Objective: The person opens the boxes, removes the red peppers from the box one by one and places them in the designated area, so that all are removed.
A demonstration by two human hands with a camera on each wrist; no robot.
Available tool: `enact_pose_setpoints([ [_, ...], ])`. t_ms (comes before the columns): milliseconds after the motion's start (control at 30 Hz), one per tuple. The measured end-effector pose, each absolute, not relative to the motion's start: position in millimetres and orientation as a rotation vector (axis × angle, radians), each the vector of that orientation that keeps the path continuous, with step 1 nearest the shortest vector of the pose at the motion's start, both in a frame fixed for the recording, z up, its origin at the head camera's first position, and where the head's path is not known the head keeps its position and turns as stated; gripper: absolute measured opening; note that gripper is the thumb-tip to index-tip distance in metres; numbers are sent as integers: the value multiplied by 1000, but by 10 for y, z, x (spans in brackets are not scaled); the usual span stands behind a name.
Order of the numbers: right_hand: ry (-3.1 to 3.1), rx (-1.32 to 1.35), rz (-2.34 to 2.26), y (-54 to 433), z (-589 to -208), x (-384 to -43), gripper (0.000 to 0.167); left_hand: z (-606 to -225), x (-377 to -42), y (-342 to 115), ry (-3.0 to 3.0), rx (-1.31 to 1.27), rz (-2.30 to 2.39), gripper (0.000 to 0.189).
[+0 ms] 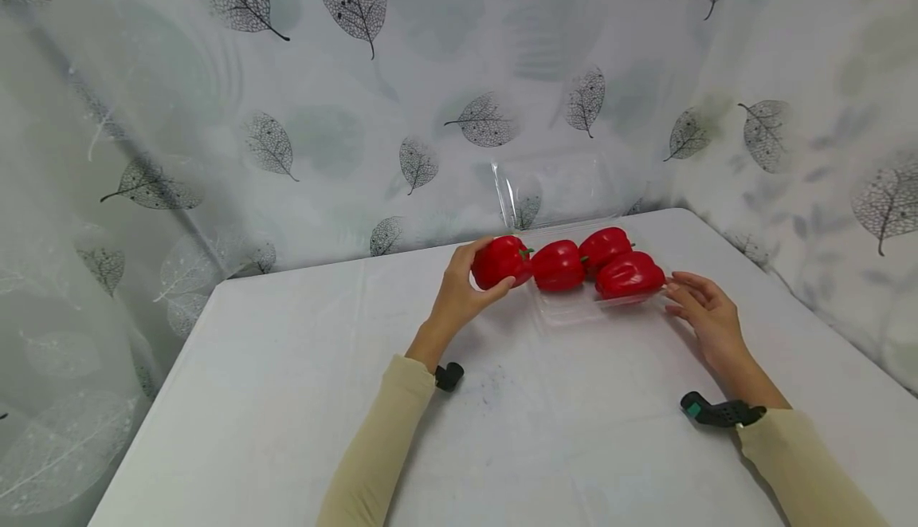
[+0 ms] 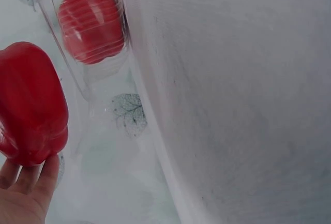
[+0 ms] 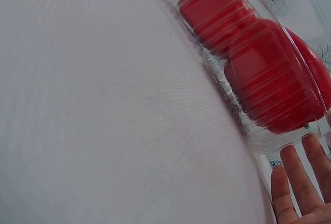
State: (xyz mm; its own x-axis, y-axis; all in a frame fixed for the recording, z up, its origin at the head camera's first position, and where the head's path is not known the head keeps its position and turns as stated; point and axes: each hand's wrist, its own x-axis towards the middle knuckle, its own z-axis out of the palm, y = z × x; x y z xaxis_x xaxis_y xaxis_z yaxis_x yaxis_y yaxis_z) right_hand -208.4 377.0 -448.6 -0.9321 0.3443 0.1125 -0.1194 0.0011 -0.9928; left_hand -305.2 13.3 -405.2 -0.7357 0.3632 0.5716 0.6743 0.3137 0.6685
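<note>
A red bell pepper (image 1: 496, 262) with a green stem is gripped in my left hand (image 1: 462, 284), thumb in front and fingers behind. In the left wrist view its fingertips press the lower end of the pepper (image 2: 32, 105). To the right stands a clear plastic container (image 1: 566, 312) with its lid (image 1: 555, 184) raised at the back. Inside are three more peppers: one at the left (image 1: 558, 265), one behind (image 1: 605, 246) and one at the right (image 1: 631, 276). My right hand (image 1: 706, 316) holds the container's right end, fingertips against its ribbed wall (image 3: 266, 144).
A white-covered table (image 1: 287, 399) spreads around the container. Behind it hangs a leaf-patterned curtain (image 1: 323, 152), close to the table's back edge and the raised lid. Both wrists wear black camera bands (image 1: 720, 411).
</note>
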Motion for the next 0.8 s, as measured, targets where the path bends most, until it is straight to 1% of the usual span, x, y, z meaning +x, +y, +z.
enact_pose_setpoints([
  [167, -1963, -229, 1996, 3769, -4489, -2082, 37, -4064, -3054, 111, -2278, -918, -1395, 65],
  [800, -1980, -233, 1985, 3790, -4498, -2092, 38, -4091, -3076, 60, -2312, -858, -1406, 64],
])
